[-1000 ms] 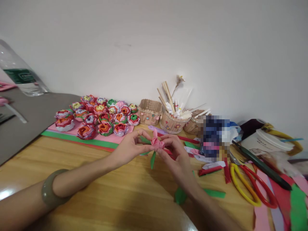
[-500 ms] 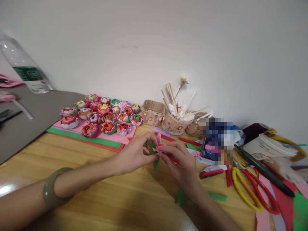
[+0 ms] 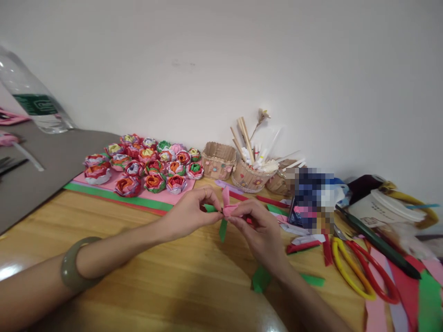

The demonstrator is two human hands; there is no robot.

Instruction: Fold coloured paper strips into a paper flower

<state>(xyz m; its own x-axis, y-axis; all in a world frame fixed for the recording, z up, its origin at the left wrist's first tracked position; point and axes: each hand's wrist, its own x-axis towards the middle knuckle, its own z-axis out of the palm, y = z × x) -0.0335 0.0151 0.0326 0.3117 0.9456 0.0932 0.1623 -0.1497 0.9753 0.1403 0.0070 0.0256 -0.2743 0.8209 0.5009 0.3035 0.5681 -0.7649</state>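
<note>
Over the wooden table, both hands meet at a small piece of folded paper strips. My left hand (image 3: pixel 192 212), with a ring and a bangle on the wrist, pinches a green paper strip (image 3: pixel 223 232), one end of which hangs down. The thumb and fingers of my right hand (image 3: pixel 261 233) are closed on a pink paper strip (image 3: pixel 226 197), whose free end stands up. A bit of red paper (image 3: pixel 249 221) shows by the right fingers. The strips cross between the fingertips, and the fold there is partly hidden.
Several folded paper flowers (image 3: pixel 154 182) sit on pink paper at the left. Behind stand woven baskets (image 3: pixel 218 162), one holding sticks. At the right lie scissors (image 3: pixel 353 272), a dark green pen-like tool (image 3: pixel 380 244) and loose paper strips (image 3: pixel 377 313). A bottle (image 3: pixel 34 103) stands far left.
My left fingers have drawn together from a looser curl, closing at the fold. The pink strip stands more upright and shows more plainly. The whole view has shifted slightly.
</note>
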